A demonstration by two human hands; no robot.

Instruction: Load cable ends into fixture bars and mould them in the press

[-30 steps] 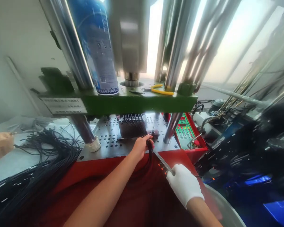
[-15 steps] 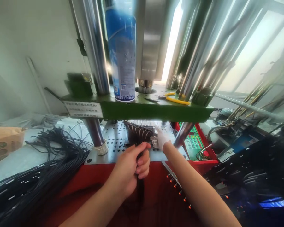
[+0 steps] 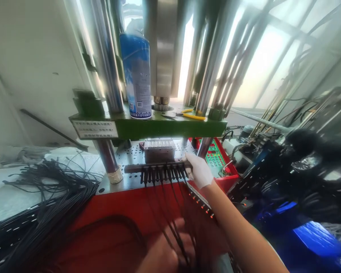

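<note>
My right hand (image 3: 200, 170), in a white glove, grips the right end of a dark metal bar (image 3: 136, 168). Several black cables (image 3: 161, 204) with thick plug ends hang from this bar in a row. Lower down, my bare left hand (image 3: 167, 248) is blurred by motion, its fingers curled around the hanging cables. Just behind the bar, a metal mould block (image 3: 159, 151) with a ribbed, shiny top sits on the perforated steel plate (image 3: 110, 185) of the press.
Above the plate, a green crossbeam (image 3: 170, 129) carries a blue spray can (image 3: 136, 76) and yellow-handled pliers (image 3: 191, 115). Steel columns stand at both sides. A heap of black cables (image 3: 59, 182) lies left. At right are a green control panel (image 3: 213, 153) and a blue bin (image 3: 318, 235).
The bar has turned from pointing away to lying crosswise in front of the mould block, its cables spread out. My left hand has dropped lower and toward me.
</note>
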